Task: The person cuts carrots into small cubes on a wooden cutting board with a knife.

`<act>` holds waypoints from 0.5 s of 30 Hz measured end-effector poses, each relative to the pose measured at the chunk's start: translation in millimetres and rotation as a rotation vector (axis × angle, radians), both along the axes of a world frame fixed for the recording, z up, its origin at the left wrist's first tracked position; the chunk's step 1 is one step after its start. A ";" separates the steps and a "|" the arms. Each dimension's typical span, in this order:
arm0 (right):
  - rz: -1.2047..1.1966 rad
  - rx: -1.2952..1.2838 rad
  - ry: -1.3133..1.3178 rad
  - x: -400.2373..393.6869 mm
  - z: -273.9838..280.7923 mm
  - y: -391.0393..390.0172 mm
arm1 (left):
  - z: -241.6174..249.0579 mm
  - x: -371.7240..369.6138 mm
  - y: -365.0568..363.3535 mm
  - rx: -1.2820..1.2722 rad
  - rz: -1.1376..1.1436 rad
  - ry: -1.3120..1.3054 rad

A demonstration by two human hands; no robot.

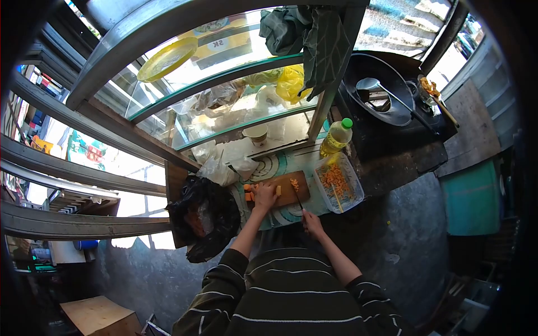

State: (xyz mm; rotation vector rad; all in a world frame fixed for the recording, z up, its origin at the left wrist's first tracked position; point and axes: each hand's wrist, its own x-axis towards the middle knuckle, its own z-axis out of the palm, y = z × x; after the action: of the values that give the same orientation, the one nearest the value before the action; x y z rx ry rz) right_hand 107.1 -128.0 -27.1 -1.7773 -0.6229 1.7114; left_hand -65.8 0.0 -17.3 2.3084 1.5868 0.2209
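My right hand (312,223) is closed round the handle of a knife (299,204), whose blade reaches over the right part of a brown wooden cutting board (287,208). Finely diced orange bits (295,183) lie by the blade's tip. On the board's left half, my left hand (264,197) presses down with bent fingers on an orange piece of what looks like carrot (278,191). More orange chunks (247,191) sit at its left, partly hidden by the hand. Right of the board stands a clear plastic container (360,196) holding orange diced bits and a pale stick-like utensil.
A bottle of yellow oil (336,137) with a green cap stands behind the container. At the right, a black wok (358,67) with a ladle rests on the stove. A black plastic bag (224,210) lies left. A glass display case (224,131) rises behind the board.
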 end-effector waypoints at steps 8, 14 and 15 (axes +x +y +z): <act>0.092 0.111 -0.119 -13.6 10.8 6.9 | 3.7 11.7 -8.7 0.072 0.008 0.078; 0.172 0.232 -0.298 -20.2 1.7 6.0 | -1.0 9.8 -14.0 0.084 0.008 0.054; 0.200 0.203 -0.316 -19.9 -0.6 5.2 | -1.9 8.9 -14.3 0.095 0.004 0.039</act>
State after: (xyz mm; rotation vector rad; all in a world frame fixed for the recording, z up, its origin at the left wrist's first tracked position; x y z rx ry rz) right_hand 87.2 -122.8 -27.7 -1.9036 -1.1026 1.4375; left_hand -56.9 -14.3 -19.1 2.3956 1.6333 0.2590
